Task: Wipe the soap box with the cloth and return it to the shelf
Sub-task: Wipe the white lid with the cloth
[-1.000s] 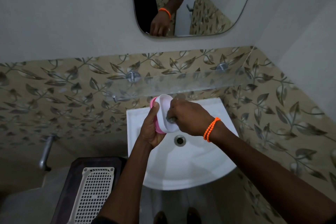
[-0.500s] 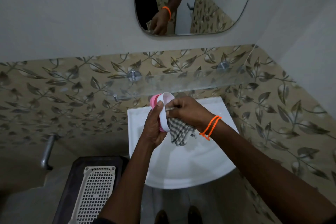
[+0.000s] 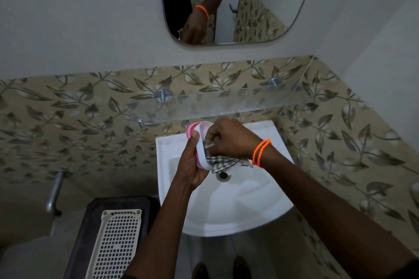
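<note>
Compared with a second ago, more of the checked cloth (image 3: pixel 221 162) hangs out below the right hand (image 3: pixel 231 140), which then covered it almost wholly, and the soap box (image 3: pixel 200 147) is turned more edge-on to the camera.

From the head view, the left hand (image 3: pixel 191 165) holds the soap box on edge above the basin (image 3: pixel 226 210), fingers closed round its pink back with the thumb laid along the white rim. The right hand's fingers are bunched tight on the cloth and press it into the box's open white side; a loose tail of the cloth dangles over the drain (image 3: pixel 223 175). The glass shelf (image 3: pixel 226 103) runs along the wall just behind and above both hands, with nothing seen on it. In the mirror (image 3: pixel 226 2) a reflected hand and orange wristband show, but the box cannot be made out there.

Wiping looks under way, the return not yet begun. The box may be wet and smooth, so a hard rub against a one-sided hold could twist it loose into the basin. Lifting it later, a careless reach could knock its edge against the glass shelf, which is hard to see
</note>
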